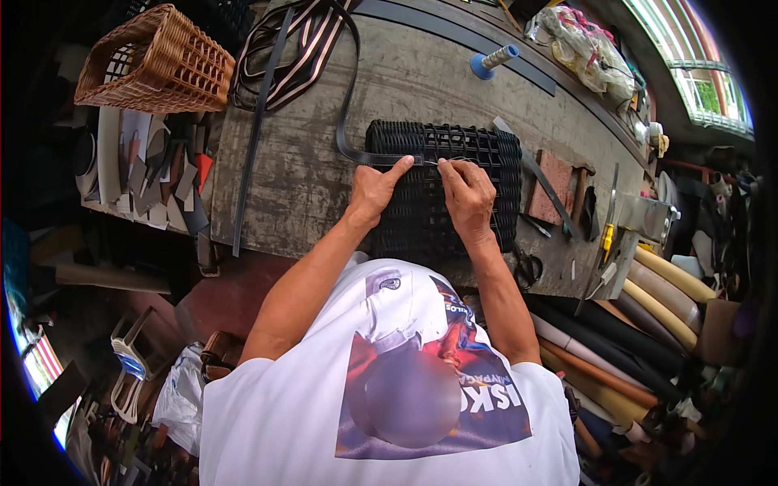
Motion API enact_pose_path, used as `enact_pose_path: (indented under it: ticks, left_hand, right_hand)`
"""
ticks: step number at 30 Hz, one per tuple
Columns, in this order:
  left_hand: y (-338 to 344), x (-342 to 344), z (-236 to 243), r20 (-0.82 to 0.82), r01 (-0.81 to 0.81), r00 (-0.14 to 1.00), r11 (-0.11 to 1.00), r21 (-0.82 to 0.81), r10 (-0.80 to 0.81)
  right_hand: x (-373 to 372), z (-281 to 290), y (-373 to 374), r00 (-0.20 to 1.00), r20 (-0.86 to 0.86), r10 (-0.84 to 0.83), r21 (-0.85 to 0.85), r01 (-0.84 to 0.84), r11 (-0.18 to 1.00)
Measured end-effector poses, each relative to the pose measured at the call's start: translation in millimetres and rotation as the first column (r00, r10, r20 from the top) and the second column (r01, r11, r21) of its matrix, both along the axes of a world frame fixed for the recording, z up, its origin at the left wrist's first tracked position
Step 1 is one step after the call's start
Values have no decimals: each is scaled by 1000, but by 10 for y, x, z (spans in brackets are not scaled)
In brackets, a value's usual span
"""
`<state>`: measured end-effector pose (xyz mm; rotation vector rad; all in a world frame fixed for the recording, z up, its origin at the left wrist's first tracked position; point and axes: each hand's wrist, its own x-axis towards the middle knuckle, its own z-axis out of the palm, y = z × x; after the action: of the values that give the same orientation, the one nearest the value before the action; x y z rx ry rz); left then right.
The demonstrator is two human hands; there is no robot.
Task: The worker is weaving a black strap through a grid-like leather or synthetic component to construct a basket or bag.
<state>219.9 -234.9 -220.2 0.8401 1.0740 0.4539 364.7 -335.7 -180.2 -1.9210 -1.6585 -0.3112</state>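
A black woven basket (438, 139) lies on the workbench right in front of me. Along its far part runs a long dark strap (344, 117), which curves away toward the back of the bench. My left hand (374, 190) is closed on the strap near its end, the thumb pressing along the top, over the basket's left side. Just right of the strap's end, my right hand (470, 193) is closed in a pinch above the basket. A thin piece shows between its fingertips and the strap, too small to name.
The worn workbench (284, 190) carries a striped strap bundle (312, 57), a blue thread spool (494, 61), a reddish block (551, 188), a hammer (580, 190), scissors (528, 267) and a yellow-handled tool (607, 239). A brown wicker basket (154, 69) stands left; material rolls (660, 300) lie right.
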Motion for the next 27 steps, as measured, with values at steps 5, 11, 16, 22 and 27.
enact_pose_path:
  ticks: [5,11,16,22,27]
  left_hand:
    - [11,-8,-98,-37,56,998,998,-24,-57]
    - [5,-3,-134,-62,63,996,998,-27,-65]
    - [31,2,-132,-95,72,993,997,-26,-74]
    - [60,-16,-100,-111,102,987,986,-131,-116]
    - [46,-7,-111,-109,109,987,990,-91,-119]
  right_hand:
    - [-38,31,-76,989,-105,101,-115,-113,987]
    - [13,75,-16,985,-102,138,-175,-154,972]
    - [37,26,18,982,-174,72,-211,-109,971]
    - [108,-35,-6,970,-109,216,-160,-232,960]
    - [132,-24,8,967,-101,234,-183,-249,951]
